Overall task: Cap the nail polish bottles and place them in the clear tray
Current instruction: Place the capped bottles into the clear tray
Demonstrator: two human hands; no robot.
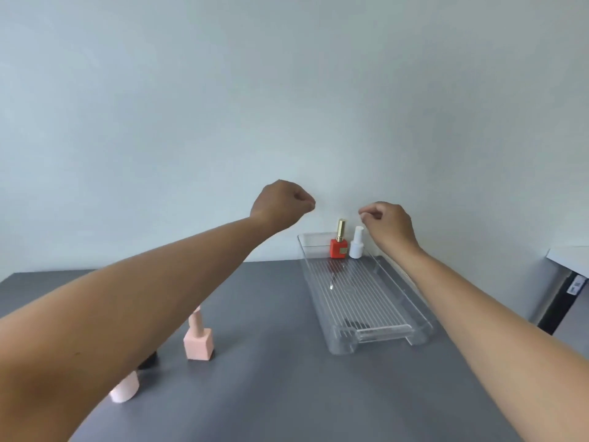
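Observation:
A clear ribbed tray (376, 327) lies on the grey table at centre right. At its far end stand a red bottle with a gold cap (338, 246) and a white capped bottle (356, 245), both upright. My left hand (280, 202) is raised above the table, left of the tray's far end, fingers curled and holding nothing. My right hand (387, 223) hovers just right of the white bottle, fingers curled, empty. A pink square bottle (198, 341) stands at lower left, its top hidden by my left forearm. A pale pink bottle (125, 390) and a dark object (149, 362) lie partly hidden under that arm.
The grey table (287, 393) ends against a pale wall. A white desk edge (570, 255) and a dark panel show at the far right.

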